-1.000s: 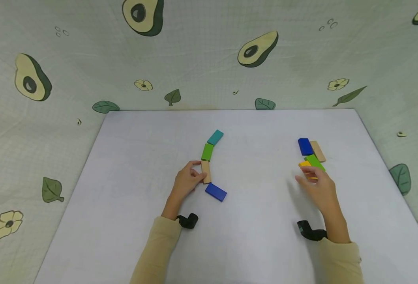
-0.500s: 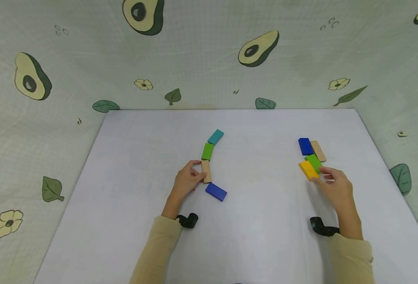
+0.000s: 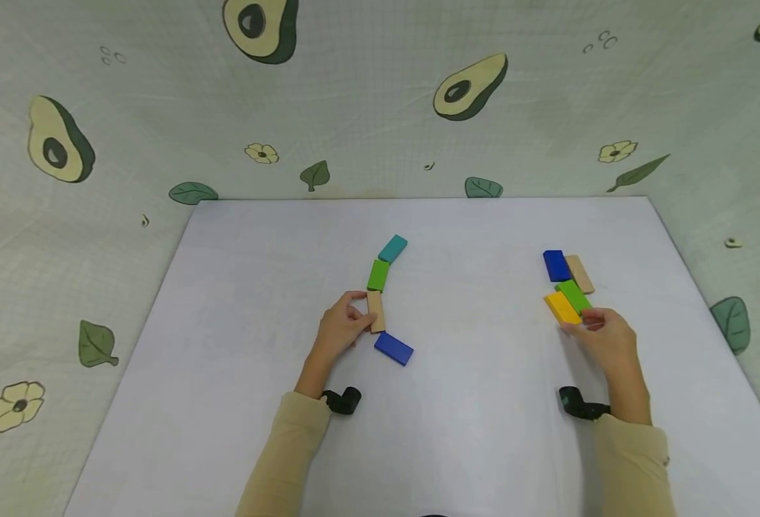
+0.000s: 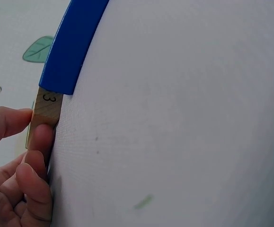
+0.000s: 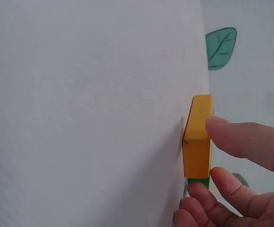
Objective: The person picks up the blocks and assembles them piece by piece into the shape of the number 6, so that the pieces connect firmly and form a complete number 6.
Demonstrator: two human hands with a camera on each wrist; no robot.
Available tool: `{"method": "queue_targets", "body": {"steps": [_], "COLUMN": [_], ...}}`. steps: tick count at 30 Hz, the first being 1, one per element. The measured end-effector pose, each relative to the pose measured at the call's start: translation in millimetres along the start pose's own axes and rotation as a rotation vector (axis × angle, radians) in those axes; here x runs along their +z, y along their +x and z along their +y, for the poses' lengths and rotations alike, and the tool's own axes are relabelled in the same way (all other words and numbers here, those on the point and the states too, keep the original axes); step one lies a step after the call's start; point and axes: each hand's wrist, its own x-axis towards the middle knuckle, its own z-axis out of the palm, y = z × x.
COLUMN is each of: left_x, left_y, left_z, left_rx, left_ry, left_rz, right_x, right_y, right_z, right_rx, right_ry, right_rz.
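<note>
My left hand [image 3: 336, 330] pinches a plain wooden block [image 3: 376, 312] between thumb and fingertips in the head view. The left wrist view shows printed marks on that block's end. Above the block is a green block [image 3: 377, 275], then a teal block [image 3: 393, 248]; a blue block [image 3: 394, 348] angles off its lower end. On the right, my right hand [image 3: 608, 339] has thumb and index finger at the near end of a yellow block [image 5: 199, 127], pinching it. A second green block [image 3: 572, 294] lies along the yellow one, close to the index fingertip.
Just beyond the right-hand pair, another blue block [image 3: 556, 266] and a second plain wooden block [image 3: 580, 273] lie side by side. All stand on a white tabletop [image 3: 470, 402]. Avocado-print cloth [image 3: 367, 93] surrounds its far and side edges. A black camera sits at each wrist.
My right hand has drawn back from over the yellow block towards its near right end, baring the block, then shifted slightly left. The left hand keeps its place on the plain wooden block.
</note>
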Motion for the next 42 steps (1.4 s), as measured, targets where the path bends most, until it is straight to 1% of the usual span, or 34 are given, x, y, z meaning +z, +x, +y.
{"method": "queue_targets", "body": {"steps": [5,10,17,25,29,34,37,42], "left_x": [-0.4,-0.9,-1.3,-0.9,-1.0,-1.3,-1.3,-1.4], "left_y": [-0.5,-0.9,-1.4,-1.7,-2.3,-2.2,-1.8,-1.6], "left_z": [1.7,3.0,2.9,2.1,3.0,4.2,4.3,4.3], "left_rx": [-0.004,-0.008,-0.012,-0.011,-0.013,-0.016,-0.014,-0.014], "left_ry": [0.001,0.005,0.006,-0.001,-0.005,-0.002,0.003,0.009], "left_rz": [-0.001,0.002,0.004,0.004,-0.001,0.004,0.003,0.006], "right_x": [1.6,3.1,4.9,6.3,7.5,8.2,8.6,10.6], "right_y": [2.2,1.9,1.9,-0.3,-2.0,-3.8,-4.5,-5.3], "right_z": [2.4,1.4,0.3,0.0,-0.6,-1.2,0.0,2.6], "right_rx": [0.036,0.033,0.049,0.041,0.050,0.065,0.059,0.013], "right_ry": [0.005,0.008,0.017,0.014,0.012,-0.002,-0.018,-0.014], "right_rz": [-0.004,0.009,0.007,0.028,0.038,0.031,0.027,0.040]}}
